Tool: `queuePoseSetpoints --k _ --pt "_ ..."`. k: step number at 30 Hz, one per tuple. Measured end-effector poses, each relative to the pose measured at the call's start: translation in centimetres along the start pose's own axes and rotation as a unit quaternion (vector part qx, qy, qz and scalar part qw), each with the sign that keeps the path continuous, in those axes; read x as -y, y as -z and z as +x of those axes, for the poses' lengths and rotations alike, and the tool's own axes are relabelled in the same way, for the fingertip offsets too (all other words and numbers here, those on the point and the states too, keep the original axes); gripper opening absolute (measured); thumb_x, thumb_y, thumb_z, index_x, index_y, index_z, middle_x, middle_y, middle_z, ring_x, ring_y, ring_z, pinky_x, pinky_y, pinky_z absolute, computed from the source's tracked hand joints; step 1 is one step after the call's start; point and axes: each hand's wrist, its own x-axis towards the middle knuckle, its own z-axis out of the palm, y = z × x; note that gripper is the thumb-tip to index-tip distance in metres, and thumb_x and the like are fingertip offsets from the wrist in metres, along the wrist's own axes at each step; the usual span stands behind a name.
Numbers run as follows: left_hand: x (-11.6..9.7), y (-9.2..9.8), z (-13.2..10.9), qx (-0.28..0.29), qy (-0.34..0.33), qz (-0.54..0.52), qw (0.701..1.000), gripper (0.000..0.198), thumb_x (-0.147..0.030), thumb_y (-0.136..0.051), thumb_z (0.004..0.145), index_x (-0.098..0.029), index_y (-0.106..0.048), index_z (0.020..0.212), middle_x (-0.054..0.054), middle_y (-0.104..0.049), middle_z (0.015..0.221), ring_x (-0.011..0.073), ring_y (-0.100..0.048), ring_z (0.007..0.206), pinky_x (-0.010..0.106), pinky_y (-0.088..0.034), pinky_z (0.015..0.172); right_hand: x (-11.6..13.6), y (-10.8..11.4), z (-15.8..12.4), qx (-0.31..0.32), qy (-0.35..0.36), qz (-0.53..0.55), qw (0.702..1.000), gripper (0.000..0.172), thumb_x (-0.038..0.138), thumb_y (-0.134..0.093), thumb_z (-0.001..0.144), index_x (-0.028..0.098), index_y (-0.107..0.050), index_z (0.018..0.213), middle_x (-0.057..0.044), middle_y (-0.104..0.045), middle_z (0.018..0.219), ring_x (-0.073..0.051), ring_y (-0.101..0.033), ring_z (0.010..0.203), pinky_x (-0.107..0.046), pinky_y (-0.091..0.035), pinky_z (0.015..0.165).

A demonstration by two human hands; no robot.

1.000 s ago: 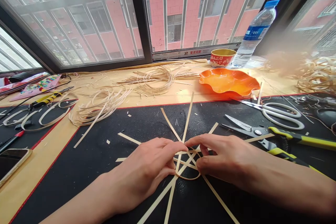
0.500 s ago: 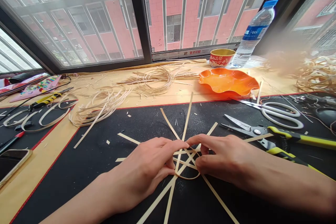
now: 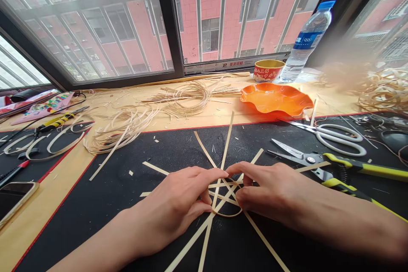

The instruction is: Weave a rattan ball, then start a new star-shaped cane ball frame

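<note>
Several pale flat bamboo strips (image 3: 266,238) cross in a star on the black mat, their ends radiating outward. A thin bamboo ring (image 3: 227,216) lies around the middle of the crossing. My left hand (image 3: 178,197) is closed on the ring's left side, with the forefinger at its far edge and the thumb near its lower left. From the other side, my right hand (image 3: 270,191) is closed on the ring's right side, with curled fingers against the strips. The forefingers meet at the top of the ring. My fingers hide parts of the ring and strips.
Right of my hands lie yellow-black pruning shears (image 3: 338,170) and white-handled scissors (image 3: 341,138). Behind them are an orange dish (image 3: 276,100), a red tin (image 3: 268,72) and a water bottle (image 3: 306,44). Coiled strips (image 3: 124,131) and a phone (image 3: 15,199) are leftward.
Almost nothing differs. Both hands keep their hold on the ring, and the whole view has shifted very slightly.
</note>
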Motion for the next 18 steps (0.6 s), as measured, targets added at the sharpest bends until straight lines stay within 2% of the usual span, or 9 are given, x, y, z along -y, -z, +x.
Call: queuePoseSetpoints --k 9,14,16,18 --pt "-0.2 0.1 -0.1 0.004 0.003 -0.017 1.000 0.056 -0.005 -0.058 0.084 -0.024 -0.035 0.132 -0.001 -0.060 0.090 0.0127 -0.056 0.086 0.024 -0.046 0.082 0.5 0.1 -0.2 0.001 -0.061 0.039 0.997 0.022 0.023 -0.042 0.091 0.027 -0.063 0.096 -0.001 -0.058 0.116 -0.013 -0.055 0.073 -0.024 -0.043 0.064" --pt "-0.3 0.5 0.2 0.015 0.014 -0.045 0.999 0.051 -0.006 -0.056 0.086 -0.025 -0.039 0.130 0.001 -0.055 0.102 0.0128 -0.053 0.097 0.025 -0.044 0.089 0.4 -0.2 -0.3 0.000 -0.027 -0.059 0.998 0.024 0.017 -0.035 0.093 0.026 -0.057 0.097 -0.003 -0.040 0.139 -0.013 -0.056 0.069 -0.028 -0.043 0.063" --pt "-0.5 0.9 0.3 0.029 0.027 -0.054 0.998 0.047 -0.005 -0.055 0.085 -0.026 -0.044 0.126 0.002 -0.053 0.106 0.0126 -0.050 0.100 0.024 -0.043 0.091 0.3 -0.3 -0.3 -0.005 -0.026 -0.087 0.996 0.021 0.019 -0.035 0.094 0.024 -0.055 0.095 -0.005 -0.035 0.141 -0.012 -0.055 0.068 -0.029 -0.042 0.062" --pt "-0.9 1.2 0.4 0.036 0.029 -0.054 0.997 0.043 -0.004 -0.055 0.084 -0.024 -0.049 0.121 0.001 -0.053 0.106 0.0134 -0.048 0.102 0.024 -0.042 0.091 0.1 -0.3 -0.2 -0.013 -0.023 -0.096 0.995 0.019 0.020 -0.035 0.095 0.023 -0.054 0.096 -0.006 -0.037 0.139 -0.012 -0.054 0.068 -0.030 -0.042 0.062"
